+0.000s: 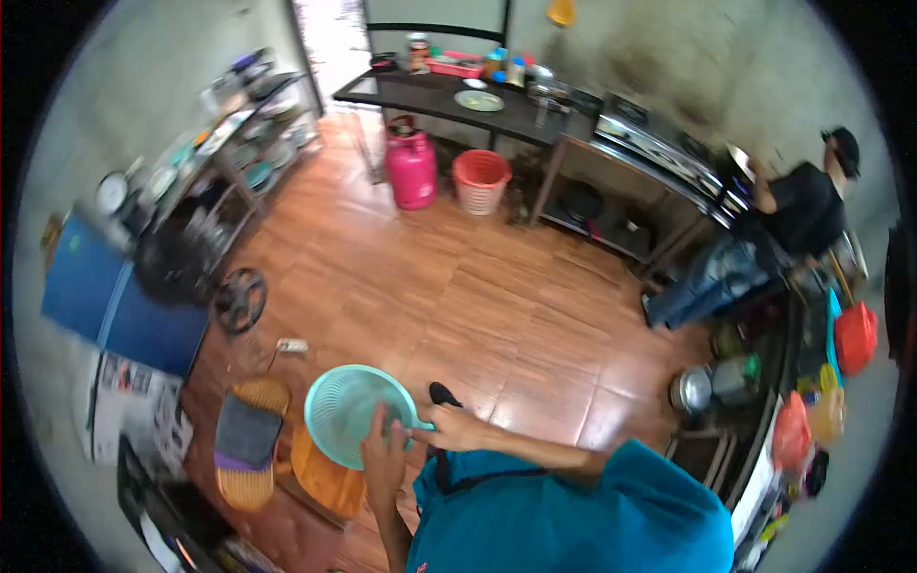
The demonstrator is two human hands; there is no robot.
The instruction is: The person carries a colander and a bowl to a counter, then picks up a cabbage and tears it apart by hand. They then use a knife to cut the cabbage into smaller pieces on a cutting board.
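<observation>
A light green plastic colander [334,420] with a handle is held out in front of my body, its perforated bowl facing up. My right hand [460,428] is wrapped around the handle on the colander's right side. Over the near right part of the bowl is my left hand [384,454], fingers stretched out and apart, overlapping the rim in this view. Below the colander stands a wooden stool or chair seat [327,477]. My shirt [564,520] is teal, and part of a dark shoe [443,394] shows past the right hand.
A woven chair [246,487] with dark cloth is at the left, near a blue cabinet [124,296] and a black fan [239,301]. Ahead stand a pink gas cylinder [411,170] and a red-white basket [481,181]. Another person [793,215] works at the stove [659,143].
</observation>
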